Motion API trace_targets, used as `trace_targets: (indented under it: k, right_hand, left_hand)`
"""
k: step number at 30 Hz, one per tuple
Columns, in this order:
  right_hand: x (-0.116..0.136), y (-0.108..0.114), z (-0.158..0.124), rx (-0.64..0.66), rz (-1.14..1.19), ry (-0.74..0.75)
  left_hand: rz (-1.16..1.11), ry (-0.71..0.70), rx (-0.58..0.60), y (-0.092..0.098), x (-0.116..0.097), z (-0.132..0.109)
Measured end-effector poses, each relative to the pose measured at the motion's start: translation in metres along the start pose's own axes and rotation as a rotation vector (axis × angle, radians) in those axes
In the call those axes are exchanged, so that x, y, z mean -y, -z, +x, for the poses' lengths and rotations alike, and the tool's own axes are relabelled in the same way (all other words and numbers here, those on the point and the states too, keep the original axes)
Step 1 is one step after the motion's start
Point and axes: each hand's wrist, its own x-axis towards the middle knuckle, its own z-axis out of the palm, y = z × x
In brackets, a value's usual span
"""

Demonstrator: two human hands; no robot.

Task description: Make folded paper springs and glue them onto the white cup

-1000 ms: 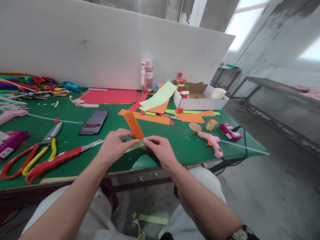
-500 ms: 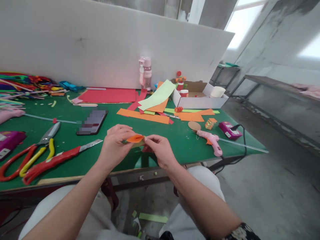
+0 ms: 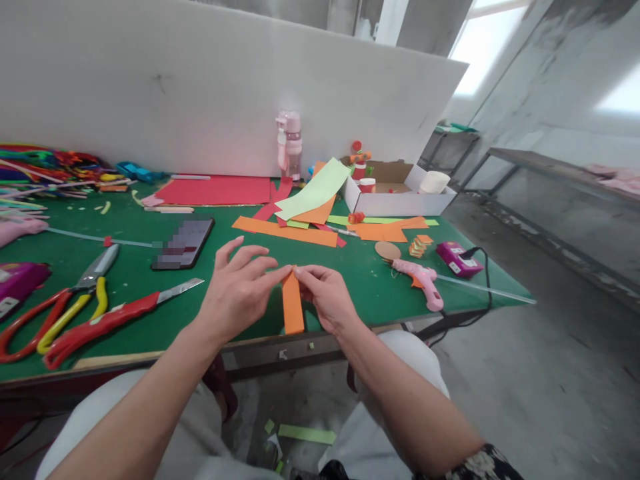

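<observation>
An orange paper strip (image 3: 293, 308) hangs down toward the table's front edge, its top end held between my two hands. My right hand (image 3: 323, 293) pinches that top end between thumb and fingers. With its index fingertip and thumb at the same end, my left hand (image 3: 240, 287) touches the strip, while its other fingers are spread and raised. Behind the hands lies a longer orange paper strip (image 3: 285, 231). A small folded orange and green paper piece (image 3: 420, 246) sits to the right, beside a round cardboard disc (image 3: 388, 250).
A pink glue gun (image 3: 423, 280) lies at right near a purple box (image 3: 459, 260) with a black cable. At left are red-handled scissors (image 3: 55, 320), a red-handled knife (image 3: 120, 320) and a phone (image 3: 185, 243). Farther back stand a pink bottle (image 3: 290, 147) and white box (image 3: 400, 203).
The orange paper, earlier lying sideways between both hands, now hangs downward as a strip. My left hand's fingers have spread and lifted; my right hand keeps its pinch.
</observation>
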Motion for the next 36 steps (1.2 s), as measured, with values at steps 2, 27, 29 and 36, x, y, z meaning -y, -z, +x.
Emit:
trace_targets:
  k: [2,27,29,36]
  right_hand:
    - [-0.002,0.002,0.001,-0.002,-0.106,0.082]
    - [0.003,0.002,0.005,0.071,-0.281,0.18]
    - [0.002,0.002,0.008,-0.036,-0.152,0.183]
    - [-0.001,-0.007,0.009,-0.106,0.049,0.147]
  left_hand:
    - [-0.197,0.18,0.01,0.004,0.003,0.002]
    - [-0.704,0.734,0.222,0.013,0.008,0.008]
    - [-0.792,0.832,0.092,0.01,0.007,0.009]
    - [-1.019,0.999,0.143,-0.002,-0.001,0.019]
